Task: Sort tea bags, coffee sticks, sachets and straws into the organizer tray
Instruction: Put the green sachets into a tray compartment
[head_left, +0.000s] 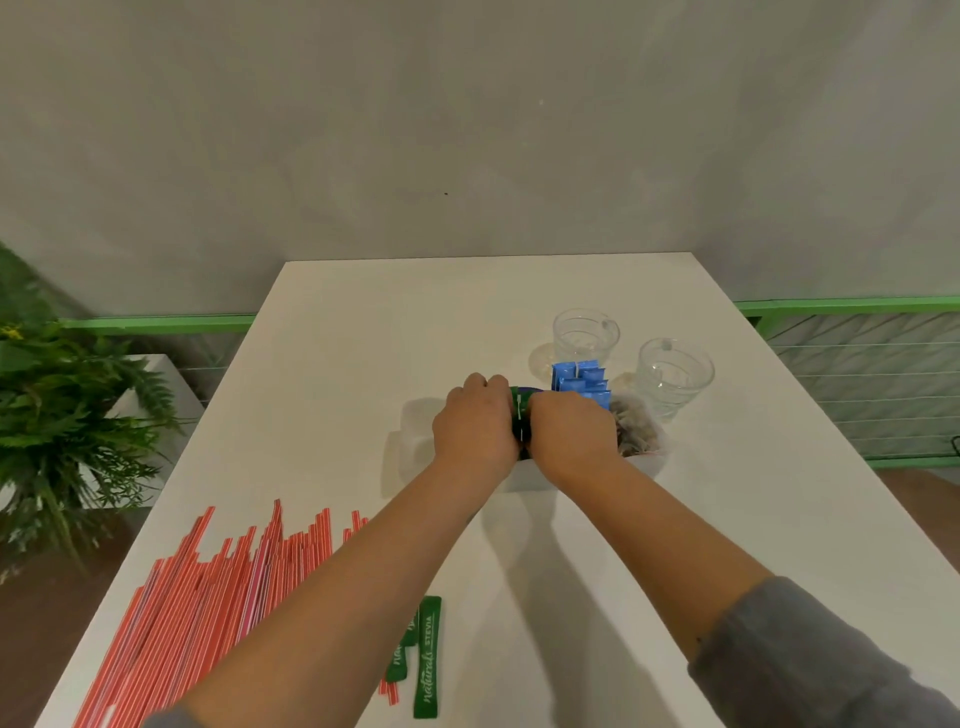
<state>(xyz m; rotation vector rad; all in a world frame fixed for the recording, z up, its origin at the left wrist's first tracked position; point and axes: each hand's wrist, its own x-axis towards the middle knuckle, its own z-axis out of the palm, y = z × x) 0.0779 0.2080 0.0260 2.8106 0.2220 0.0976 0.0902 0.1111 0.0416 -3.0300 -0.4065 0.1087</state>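
The translucent organizer tray (649, 465) stands mid-table. My left hand (475, 423) and my right hand (571, 428) are both over it, fingers curled round a bundle of green sachets (521, 410) held between them. Blue sachets (579, 382) stand upright in the tray's far compartment. Tea bags (636, 431) fill the right compartment. Red-and-white straws (208, 597) lie in a heap at the near left of the table. Two loose green stevia sachets (428, 657) lie near the front edge, partly under my left forearm.
Two clear glass cups (586, 335) (674, 374) stand just behind and right of the tray. The white table (363, 338) meets a grey wall at the back. A fern plant (62, 405) sits off the table's left side.
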